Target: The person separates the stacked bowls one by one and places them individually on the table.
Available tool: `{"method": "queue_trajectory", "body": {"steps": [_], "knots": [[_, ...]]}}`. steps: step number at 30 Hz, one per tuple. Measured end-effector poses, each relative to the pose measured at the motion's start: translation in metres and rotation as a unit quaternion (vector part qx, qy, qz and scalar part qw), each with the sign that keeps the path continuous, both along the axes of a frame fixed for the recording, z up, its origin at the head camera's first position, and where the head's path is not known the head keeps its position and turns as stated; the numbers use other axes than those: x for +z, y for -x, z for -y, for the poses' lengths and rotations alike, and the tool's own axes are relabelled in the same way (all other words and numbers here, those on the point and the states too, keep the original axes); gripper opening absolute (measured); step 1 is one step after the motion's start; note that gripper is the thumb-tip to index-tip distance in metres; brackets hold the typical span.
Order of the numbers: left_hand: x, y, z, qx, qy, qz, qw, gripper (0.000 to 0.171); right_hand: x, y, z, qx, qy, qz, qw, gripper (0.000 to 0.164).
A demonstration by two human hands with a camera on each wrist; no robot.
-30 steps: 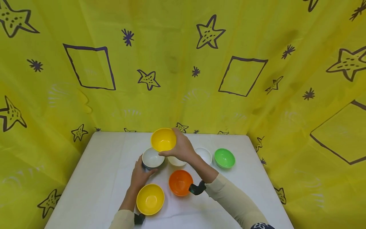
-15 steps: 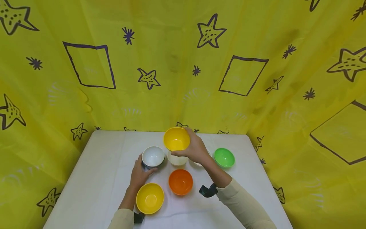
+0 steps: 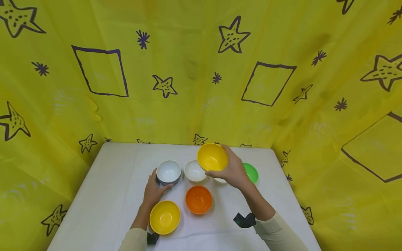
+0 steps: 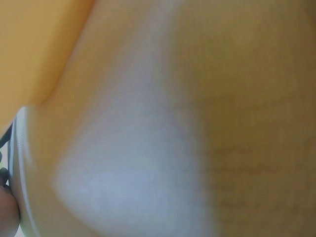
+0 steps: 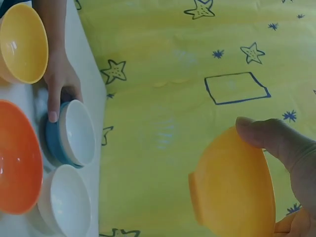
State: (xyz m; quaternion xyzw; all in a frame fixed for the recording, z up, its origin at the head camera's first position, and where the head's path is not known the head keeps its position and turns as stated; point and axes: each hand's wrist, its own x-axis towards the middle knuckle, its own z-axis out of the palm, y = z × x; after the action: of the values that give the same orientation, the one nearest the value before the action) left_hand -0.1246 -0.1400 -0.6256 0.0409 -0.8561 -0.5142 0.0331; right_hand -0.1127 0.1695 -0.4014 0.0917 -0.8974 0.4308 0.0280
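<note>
My right hand (image 3: 233,170) holds a small yellow bowl (image 3: 212,157) by its right side, raised over the back of the table. The right wrist view shows the thumb on the rim of this bowl and its foot turned toward the left. A white bowl (image 3: 169,170) sits nested inside a blue bowl (image 5: 55,140) at the back left. Around that stack my left hand (image 3: 153,192) is curved, fingers at the left side and thumb at the near side. Skin and blur fill most of the left wrist view.
A second white bowl (image 3: 194,171) stands right of the stack. Another white bowl (image 3: 220,180) and a green bowl (image 3: 252,173) are partly hidden behind my right hand. In front sit an orange bowl (image 3: 198,199) and a larger yellow bowl (image 3: 164,217). A yellow curtain (image 3: 188,115) surrounds the table.
My right hand has carried the yellow bowl rightward from above the nested stack, past the second white bowl. My left hand stays at the stack.
</note>
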Motion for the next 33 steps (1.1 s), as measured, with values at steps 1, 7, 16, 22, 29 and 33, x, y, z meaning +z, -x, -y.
{"method": "queue_trajectory", "body": {"steps": [1, 7, 16, 22, 29, 33], "knots": [[0.000, 0.000, 0.000, 0.001, 0.000, 0.001, 1.0000, 0.107, -0.001, -0.003, -0.004, -0.003, 0.000, 0.002, 1.000, 0.111], [-0.002, 0.000, 0.000, 0.007, 0.001, -0.001, 1.0000, 0.107, -0.007, -0.021, -0.022, -0.015, 0.009, 0.007, 1.000, 0.111], [-0.001, -0.003, 0.000, 0.003, 0.000, 0.001, 1.0000, 0.108, -0.042, -0.051, -0.038, -0.055, 0.022, 0.005, 0.998, 0.108], [-0.001, -0.003, -0.001, 0.003, -0.002, -0.004, 1.0000, 0.107, -0.077, -0.064, -0.043, -0.089, 0.030, -0.021, 0.995, 0.112], [0.000, -0.001, -0.001, 0.008, 0.002, -0.009, 0.9999, 0.107, -0.117, -0.068, -0.049, -0.116, 0.025, -0.013, 0.993, 0.112], [-0.002, 0.000, 0.000, 0.004, 0.003, -0.007, 1.0000, 0.107, -0.135, -0.067, -0.054, -0.127, 0.033, -0.005, 0.991, 0.109]]}}
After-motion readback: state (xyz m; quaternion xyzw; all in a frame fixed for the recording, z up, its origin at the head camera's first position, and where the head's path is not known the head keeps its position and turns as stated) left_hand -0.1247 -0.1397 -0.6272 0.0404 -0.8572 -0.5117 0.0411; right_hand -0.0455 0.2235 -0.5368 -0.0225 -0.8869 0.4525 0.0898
